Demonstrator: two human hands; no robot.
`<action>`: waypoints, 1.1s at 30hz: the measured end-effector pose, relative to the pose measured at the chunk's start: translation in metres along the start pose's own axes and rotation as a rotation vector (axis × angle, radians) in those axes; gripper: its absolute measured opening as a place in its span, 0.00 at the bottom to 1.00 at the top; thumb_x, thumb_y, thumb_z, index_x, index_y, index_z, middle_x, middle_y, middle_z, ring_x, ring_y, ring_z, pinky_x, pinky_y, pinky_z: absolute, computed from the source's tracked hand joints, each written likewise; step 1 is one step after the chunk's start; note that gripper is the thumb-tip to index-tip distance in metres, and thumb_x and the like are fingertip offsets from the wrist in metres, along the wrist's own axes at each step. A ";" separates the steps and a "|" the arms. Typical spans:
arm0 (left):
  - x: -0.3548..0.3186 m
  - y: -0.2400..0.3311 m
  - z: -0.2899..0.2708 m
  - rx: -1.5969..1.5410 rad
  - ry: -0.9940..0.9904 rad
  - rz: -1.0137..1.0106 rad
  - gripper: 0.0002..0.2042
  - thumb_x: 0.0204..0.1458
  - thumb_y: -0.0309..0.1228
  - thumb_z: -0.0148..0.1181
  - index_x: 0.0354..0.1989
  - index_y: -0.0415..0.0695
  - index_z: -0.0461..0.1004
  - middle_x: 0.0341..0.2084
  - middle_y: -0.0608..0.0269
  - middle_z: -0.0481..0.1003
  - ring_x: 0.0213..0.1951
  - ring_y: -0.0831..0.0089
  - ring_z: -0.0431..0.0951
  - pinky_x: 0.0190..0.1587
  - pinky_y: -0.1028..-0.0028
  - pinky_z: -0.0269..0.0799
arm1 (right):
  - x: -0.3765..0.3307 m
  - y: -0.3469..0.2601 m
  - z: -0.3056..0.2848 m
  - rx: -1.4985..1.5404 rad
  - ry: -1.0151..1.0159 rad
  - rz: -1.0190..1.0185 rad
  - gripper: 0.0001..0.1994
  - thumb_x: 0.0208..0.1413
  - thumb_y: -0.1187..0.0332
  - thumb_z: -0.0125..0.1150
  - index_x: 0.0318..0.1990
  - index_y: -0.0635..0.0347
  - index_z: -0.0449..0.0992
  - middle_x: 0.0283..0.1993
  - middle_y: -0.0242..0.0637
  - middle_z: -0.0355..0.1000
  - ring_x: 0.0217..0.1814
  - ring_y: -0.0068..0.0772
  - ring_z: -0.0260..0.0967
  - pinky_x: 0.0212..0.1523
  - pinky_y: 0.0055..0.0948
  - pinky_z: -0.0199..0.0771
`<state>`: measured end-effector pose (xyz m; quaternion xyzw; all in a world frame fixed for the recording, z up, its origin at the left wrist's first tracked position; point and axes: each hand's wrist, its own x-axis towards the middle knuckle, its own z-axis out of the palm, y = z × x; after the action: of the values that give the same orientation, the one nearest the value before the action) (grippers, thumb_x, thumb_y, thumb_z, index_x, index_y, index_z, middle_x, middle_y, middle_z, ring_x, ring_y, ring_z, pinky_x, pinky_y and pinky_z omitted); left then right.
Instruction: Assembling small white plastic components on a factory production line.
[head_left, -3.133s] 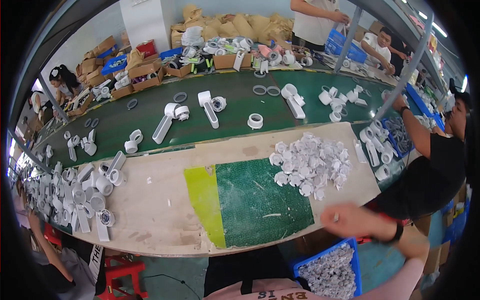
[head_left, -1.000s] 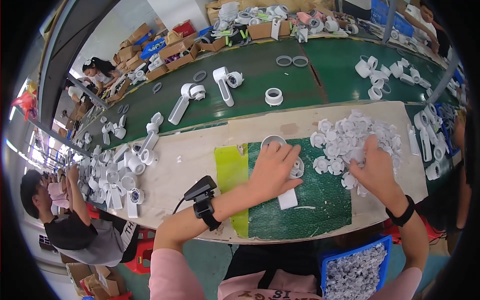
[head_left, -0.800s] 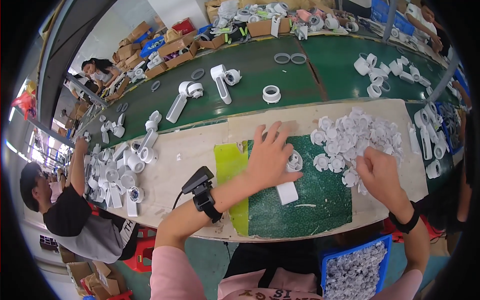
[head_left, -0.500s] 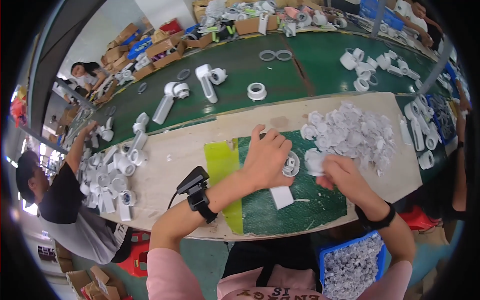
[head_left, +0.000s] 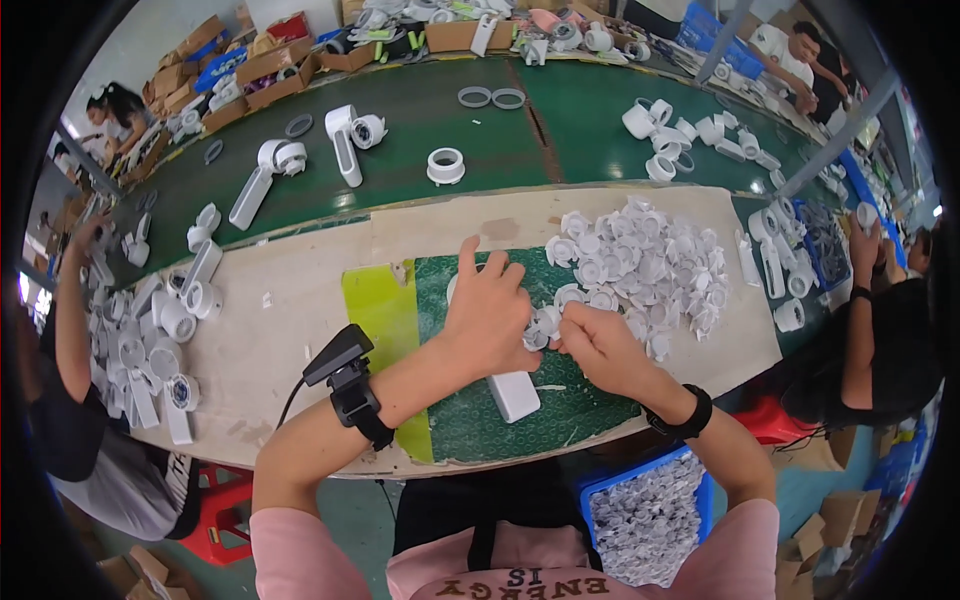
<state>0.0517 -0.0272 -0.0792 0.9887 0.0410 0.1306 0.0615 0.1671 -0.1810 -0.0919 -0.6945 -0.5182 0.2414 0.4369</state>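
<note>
My left hand is wrapped round the head of a white plastic housing, whose rectangular handle points toward me over the green mat. My right hand is closed in a pinch against the open round end of that housing. Its fingertips press a small translucent white cap there; fingers mostly hide the cap. Just beyond my right hand lies a heap of similar round white caps. A white rim shows behind my left fingers, partly covered.
Assembled white housings are piled at left beside a co-worker. More housings and grey rings lie on the green conveyor. A blue crate of small parts stands below the table edge. Another person sits at right.
My right hand has moved left, bringing the cap from beside the heap to the housing in my left hand. The whole view has shifted, so the scene appears further left.
</note>
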 end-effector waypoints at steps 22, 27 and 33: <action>0.021 0.003 -0.005 0.100 -0.351 -0.048 0.22 0.26 0.51 0.64 0.28 0.48 0.81 0.34 0.61 0.73 0.47 0.65 0.67 0.59 0.50 0.43 | 0.017 0.004 -0.007 -0.075 -0.108 0.120 0.09 0.56 0.73 0.45 0.24 0.66 0.63 0.19 0.36 0.63 0.24 0.27 0.68 0.26 0.25 0.66; 0.023 0.004 -0.006 0.075 -0.353 -0.041 0.21 0.26 0.50 0.65 0.27 0.48 0.81 0.33 0.62 0.73 0.46 0.65 0.67 0.58 0.51 0.45 | 0.014 0.010 -0.009 -0.161 -0.090 0.004 0.07 0.53 0.75 0.46 0.24 0.66 0.62 0.17 0.41 0.59 0.18 0.31 0.58 0.22 0.31 0.58; 0.023 0.003 -0.004 0.069 -0.346 -0.026 0.20 0.26 0.48 0.65 0.26 0.48 0.81 0.32 0.62 0.73 0.46 0.66 0.67 0.57 0.53 0.46 | 0.019 -0.001 -0.010 -0.256 -0.105 -0.046 0.07 0.52 0.76 0.46 0.24 0.67 0.61 0.19 0.45 0.56 0.20 0.39 0.55 0.23 0.34 0.56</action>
<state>0.0727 -0.0272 -0.0688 0.9973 0.0471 -0.0436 0.0356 0.1806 -0.1670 -0.0841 -0.7190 -0.5825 0.1993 0.3226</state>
